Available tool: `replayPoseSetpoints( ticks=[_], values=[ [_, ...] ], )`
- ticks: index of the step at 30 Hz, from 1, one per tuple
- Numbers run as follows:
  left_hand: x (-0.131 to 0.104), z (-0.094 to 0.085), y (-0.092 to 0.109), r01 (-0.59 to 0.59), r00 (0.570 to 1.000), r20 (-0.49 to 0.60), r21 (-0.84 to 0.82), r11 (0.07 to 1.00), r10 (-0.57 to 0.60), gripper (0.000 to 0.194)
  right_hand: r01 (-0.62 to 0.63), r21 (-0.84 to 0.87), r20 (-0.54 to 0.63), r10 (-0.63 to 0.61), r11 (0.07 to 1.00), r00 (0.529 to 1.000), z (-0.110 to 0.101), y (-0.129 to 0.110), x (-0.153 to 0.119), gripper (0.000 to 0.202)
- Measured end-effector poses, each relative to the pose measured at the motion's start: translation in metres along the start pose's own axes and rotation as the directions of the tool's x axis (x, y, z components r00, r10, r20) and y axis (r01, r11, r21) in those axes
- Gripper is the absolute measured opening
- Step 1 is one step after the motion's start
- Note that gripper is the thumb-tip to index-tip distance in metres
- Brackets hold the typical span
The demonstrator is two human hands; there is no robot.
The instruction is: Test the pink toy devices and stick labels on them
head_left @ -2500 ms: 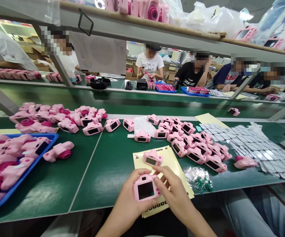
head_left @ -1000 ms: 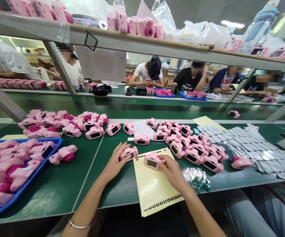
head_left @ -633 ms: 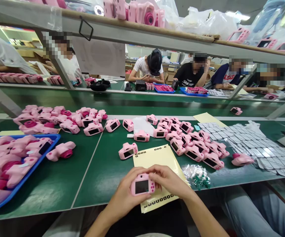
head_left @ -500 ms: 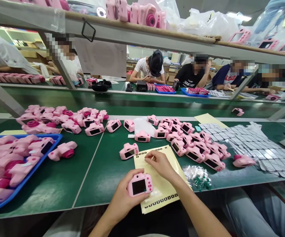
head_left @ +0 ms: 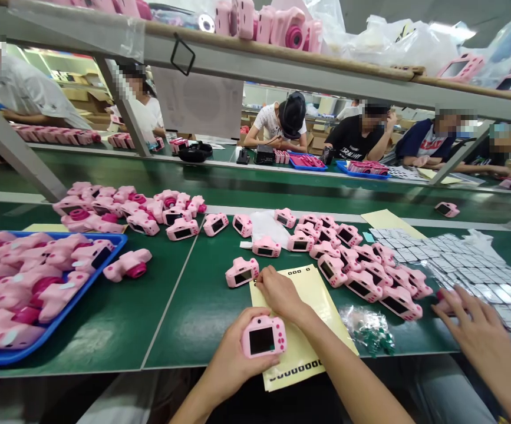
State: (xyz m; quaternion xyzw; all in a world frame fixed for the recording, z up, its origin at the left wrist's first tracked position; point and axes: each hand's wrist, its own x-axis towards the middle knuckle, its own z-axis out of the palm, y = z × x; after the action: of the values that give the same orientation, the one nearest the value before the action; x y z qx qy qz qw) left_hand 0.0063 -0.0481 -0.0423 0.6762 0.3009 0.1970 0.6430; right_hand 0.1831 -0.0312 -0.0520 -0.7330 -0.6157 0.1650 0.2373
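My left hand point(head_left: 233, 352) grips a pink toy camera point(head_left: 281, 348) by its left side, with its dark screen facing up toward me. My right hand point(head_left: 280, 294) is over the upper left part of a yellow sticker sheet point(head_left: 315, 330), fingers bent and pressed together. Anything between those fingertips is hidden. Rows of small black-outlined stickers run along the sheet's top and bottom edges. Another pink camera point(head_left: 241, 272) lies just beyond my right fingertips. The held camera is above the sheet's lower left edge.
Several pink cameras point(head_left: 363, 285) are grouped right of the sheet, near a clear bag of small green parts point(head_left: 370, 330). A blue tray point(head_left: 120, 242) full of cameras stands left. At right, another person's hand point(head_left: 480, 330) touches a camera beside white label sheets point(head_left: 498, 282). A shelf point(head_left: 255, 50) crosses overhead.
My right hand has moved left over the sheet to its upper left corner. Another person's hand has come in at right onto a pink camera. The view has shifted slightly left.
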Motion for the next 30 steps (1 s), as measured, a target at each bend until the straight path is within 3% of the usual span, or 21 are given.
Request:
replayPoseSetpoints(
  ticks=[3,6,9,16,30],
  values=[
    [0.001,0.000,0.001,0.032,0.999,0.012,-0.041,0.999,-0.032,0.062,0.021,0.023,-0.032,-0.020,1.000,0.999,-0.008,0.000,-0.014,0.011],
    [0.003,0.002,0.002,0.023,1.000,-0.009,-0.036,0.999,-0.024,0.063,0.062,0.219,-0.085,-0.044,0.974,0.995,-0.024,-0.006,-0.040,0.012],
    [0.004,0.005,0.004,-0.021,0.999,-0.027,0.020,1.000,0.022,0.060,0.109,0.387,-0.064,-0.092,0.916,0.994,-0.040,-0.017,-0.069,0.008],
    [0.004,0.013,0.012,-0.080,0.996,-0.027,0.155,0.985,0.085,0.051,0.097,0.207,-0.005,-0.098,0.974,0.995,-0.045,-0.031,-0.089,0.009],
    [0.002,0.019,0.018,-0.120,0.991,-0.025,0.220,0.968,0.128,0.051,0.129,0.197,-0.024,-0.126,0.972,0.992,-0.049,-0.024,-0.094,0.010]
  ],
)
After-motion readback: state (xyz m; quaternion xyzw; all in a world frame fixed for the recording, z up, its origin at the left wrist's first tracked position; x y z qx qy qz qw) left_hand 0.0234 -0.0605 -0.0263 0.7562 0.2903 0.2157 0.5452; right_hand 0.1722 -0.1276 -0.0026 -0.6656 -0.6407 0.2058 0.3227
